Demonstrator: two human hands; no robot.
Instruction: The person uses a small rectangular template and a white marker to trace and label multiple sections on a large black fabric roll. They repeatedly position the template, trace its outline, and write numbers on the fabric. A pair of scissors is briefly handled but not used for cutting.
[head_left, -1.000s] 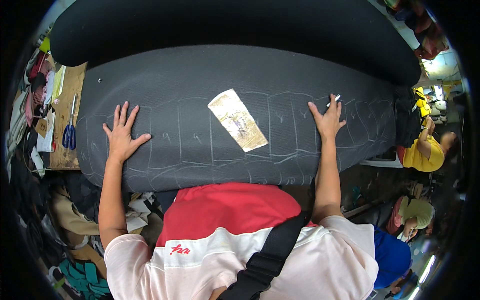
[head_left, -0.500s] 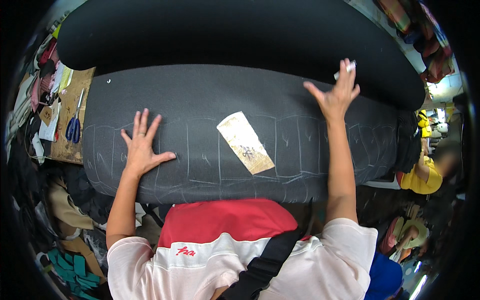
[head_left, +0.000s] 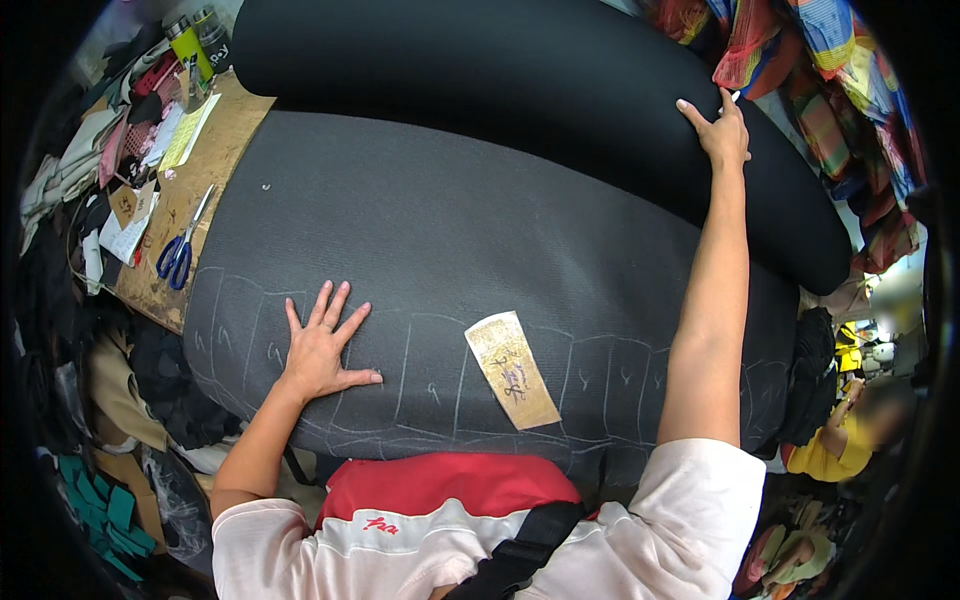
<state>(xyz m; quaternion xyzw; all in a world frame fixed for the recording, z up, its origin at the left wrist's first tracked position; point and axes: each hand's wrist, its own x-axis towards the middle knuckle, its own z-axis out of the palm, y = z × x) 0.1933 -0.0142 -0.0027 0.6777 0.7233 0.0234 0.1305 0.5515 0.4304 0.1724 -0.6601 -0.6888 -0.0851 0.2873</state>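
Dark grey fabric [head_left: 400, 220] lies spread before me, with rows of white chalk outlines along its near side. My left hand [head_left: 320, 355] presses flat on it, fingers spread, over the outlines at the left. My right hand [head_left: 727, 135] reaches far to the right against the thick black fabric roll [head_left: 480, 70], thumb held apart. A small white piece of chalk [head_left: 735, 98] shows at its fingers, partly hidden by them. Between my arms a worn tan card template [head_left: 513, 370] with handwriting lies tilted on the outlines, touched by neither hand.
Blue-handled scissors [head_left: 176, 258] and papers [head_left: 190, 135] lie on a wooden tabletop [head_left: 235, 115] at the left. Bottles [head_left: 188, 48] stand behind them. Checked cloth [head_left: 820, 130] hangs at the far right. A person in yellow [head_left: 835, 450] is at the right. Teal scraps [head_left: 100, 515] lie lower left.
My right hand has gone farther away and right, from above the fabric to the black roll. My left hand stays spread flat. The view has shifted, so the fabric and template sit lower.
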